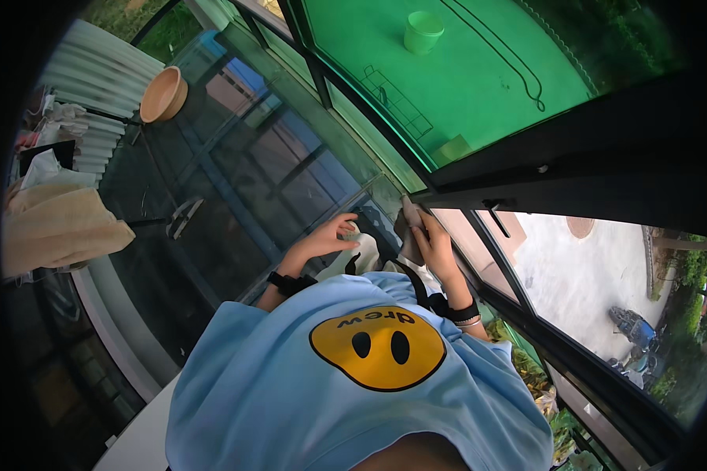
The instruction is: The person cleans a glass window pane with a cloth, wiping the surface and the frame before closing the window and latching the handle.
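My right hand [436,247] grips a greyish-brown cloth [411,224], held beside the lower edge of the dark window frame [462,202]. My left hand [331,235] is raised just left of it, fingers loosely bent and apart, holding nothing. Each wrist wears a black band. Below my hands, past my light blue shirt, a pale shoe or trouser leg shows partly. A black window handle [496,218] is to the right of the cloth.
Tinted windows run along my right. On the dark tiled floor [236,180] lie a squeegee-like tool [182,220] and, farther off, an orange basin [161,94] by a corrugated panel [94,63]. Fabrics [63,228] hang at the left. A green bucket [423,33] shows through the glass.
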### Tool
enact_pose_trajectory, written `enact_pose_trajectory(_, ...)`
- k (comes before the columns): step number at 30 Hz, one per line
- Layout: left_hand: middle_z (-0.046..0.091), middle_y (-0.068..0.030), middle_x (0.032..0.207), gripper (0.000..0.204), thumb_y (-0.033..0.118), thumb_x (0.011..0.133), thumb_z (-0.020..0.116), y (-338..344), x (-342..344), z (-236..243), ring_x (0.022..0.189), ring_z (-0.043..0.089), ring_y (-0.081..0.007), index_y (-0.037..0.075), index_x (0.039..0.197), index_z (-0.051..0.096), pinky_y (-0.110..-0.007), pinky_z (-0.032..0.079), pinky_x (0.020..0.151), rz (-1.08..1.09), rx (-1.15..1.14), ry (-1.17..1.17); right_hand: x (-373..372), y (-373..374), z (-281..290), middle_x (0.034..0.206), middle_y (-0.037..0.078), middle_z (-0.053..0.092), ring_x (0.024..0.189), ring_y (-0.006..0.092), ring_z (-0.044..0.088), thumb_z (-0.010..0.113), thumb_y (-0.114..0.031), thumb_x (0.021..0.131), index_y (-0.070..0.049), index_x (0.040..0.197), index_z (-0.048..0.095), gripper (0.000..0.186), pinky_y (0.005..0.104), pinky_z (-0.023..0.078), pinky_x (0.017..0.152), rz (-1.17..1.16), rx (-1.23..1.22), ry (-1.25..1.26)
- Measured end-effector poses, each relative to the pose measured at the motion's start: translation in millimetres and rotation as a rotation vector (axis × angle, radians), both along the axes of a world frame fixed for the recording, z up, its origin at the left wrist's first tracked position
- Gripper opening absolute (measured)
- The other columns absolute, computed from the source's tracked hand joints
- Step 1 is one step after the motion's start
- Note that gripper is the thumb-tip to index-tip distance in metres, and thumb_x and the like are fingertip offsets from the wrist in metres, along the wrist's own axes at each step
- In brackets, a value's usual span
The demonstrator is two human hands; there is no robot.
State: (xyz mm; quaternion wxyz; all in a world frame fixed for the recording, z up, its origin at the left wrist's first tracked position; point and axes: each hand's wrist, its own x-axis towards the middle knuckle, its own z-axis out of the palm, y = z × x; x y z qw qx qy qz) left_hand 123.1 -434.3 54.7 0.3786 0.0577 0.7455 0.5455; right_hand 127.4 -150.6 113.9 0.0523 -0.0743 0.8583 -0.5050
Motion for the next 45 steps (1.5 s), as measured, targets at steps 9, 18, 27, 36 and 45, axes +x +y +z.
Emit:
enact_pose_trajectory(9,0.052,-0.0057,0.083,0.044,0.037,0.08,0.073,17,-46,63,0.076,0.053,-0.0137,0.0,0.096,0.054,-0.028,0.041,0.064,-0.108,0.21,0.004,-51,-86,12,0.099,0.021,0.061,0.084,0.0349,0.061,0.063,-0.014,0.083,0.0,0.117,0.05,0.039,0.0386,0.049,0.069,0.038,0.01,-0.017)
enact_pose_trajectory(18,0.051,-0.0085,0.072,0.033,0.03,0.082,0.068,-13,-95,66,0.064,0.051,-0.0214,0.0,0.083,0.054,-0.035,0.04,0.058,0.034,-0.079,0.424,-131,-96,-1,0.103,0.017,0.06,0.084,0.0199,0.061,0.068,-0.019,0.082,0.004,0.131,0.038,0.062,0.0306,0.049,0.072,0.218,-0.151,-0.236)
enact_pose_trajectory(27,0.059,-0.0123,0.091,0.033,0.024,0.08,0.069,-54,-190,79,0.08,0.059,-0.0263,0.001,0.102,0.059,-0.035,0.049,0.07,0.313,-0.343,0.511,-252,-124,16,0.081,0.02,0.063,0.076,0.0334,0.064,0.068,-0.031,0.082,0.003,0.093,0.06,0.036,0.0363,0.049,0.066,0.303,-0.011,-0.141)
enact_pose_trajectory(36,0.049,-0.0195,0.126,0.065,0.055,0.092,0.043,-35,-256,32,0.115,0.05,-0.0304,0.001,0.129,0.044,-0.038,0.042,0.094,0.798,0.209,-0.107,-283,-154,42,0.089,0.017,0.062,0.076,0.0369,0.061,0.056,-0.023,0.092,0.0,0.095,0.059,0.023,0.0398,0.048,0.062,0.066,0.061,0.304)
enact_pose_trajectory(45,0.052,-0.0158,0.13,0.077,0.067,0.087,0.039,-53,-299,57,0.118,0.05,-0.0295,0.002,0.127,0.05,-0.044,0.035,0.104,0.811,1.348,-0.547,-278,-171,79,0.111,0.01,0.06,0.077,0.0237,0.065,0.065,-0.02,0.084,-0.006,0.11,0.059,0.03,0.0299,0.052,0.06,0.29,-0.008,0.255)
